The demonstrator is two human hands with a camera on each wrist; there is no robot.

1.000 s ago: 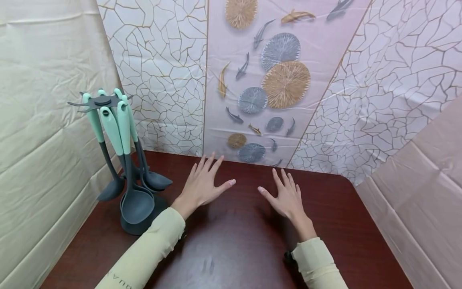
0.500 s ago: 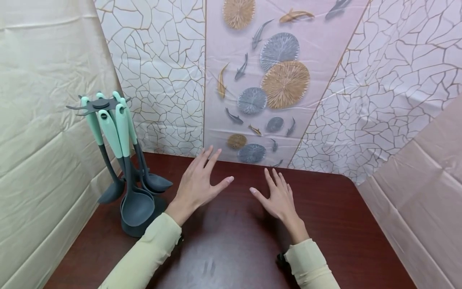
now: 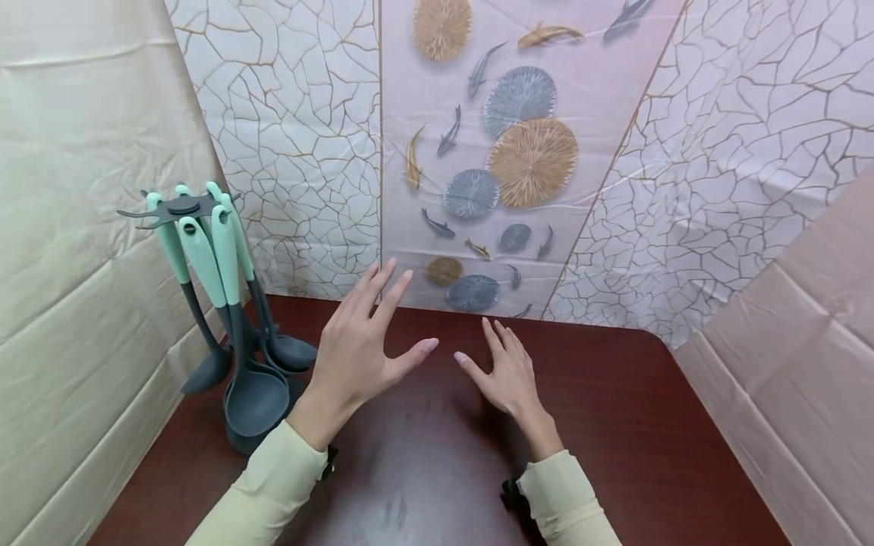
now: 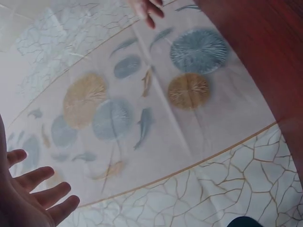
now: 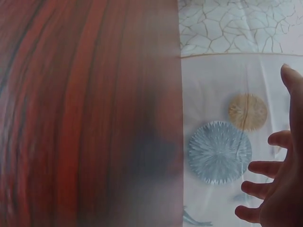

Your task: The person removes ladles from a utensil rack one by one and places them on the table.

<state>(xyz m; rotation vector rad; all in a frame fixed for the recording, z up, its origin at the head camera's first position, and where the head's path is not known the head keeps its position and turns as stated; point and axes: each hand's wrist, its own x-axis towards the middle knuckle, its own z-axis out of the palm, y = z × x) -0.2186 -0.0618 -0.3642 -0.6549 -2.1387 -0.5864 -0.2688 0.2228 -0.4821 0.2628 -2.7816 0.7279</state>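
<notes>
My left hand [image 3: 355, 349] hovers over the table with fingers spread and thumb pointing right, holding nothing. Beside its wrist, on the left, stands a rack of kitchen utensils [image 3: 212, 284] with mint-green handles and dark grey heads. A ladle [image 3: 256, 402] hangs at the front of that rack. My right hand [image 3: 507, 379], smaller in the head view, is raised over the table right of centre, fingers extended and holding nothing. In the left wrist view the fingers of the left hand [image 4: 42, 194] are apart; the right wrist view shows the right hand [image 5: 279, 184] likewise.
A dark red wooden table [image 3: 628, 425] lies under both hands. Behind it hangs a cloth [image 3: 471, 152] printed with fish and round leaves. Pale cloth walls [image 3: 68, 303] border the left and right sides. The rack's dark base [image 3: 246, 440] sits near the table's left edge.
The left hand has risen and come nearer the camera, moving slightly left. The right hand has shifted left. The whole head view has also shifted a little; the rack stands as before.
</notes>
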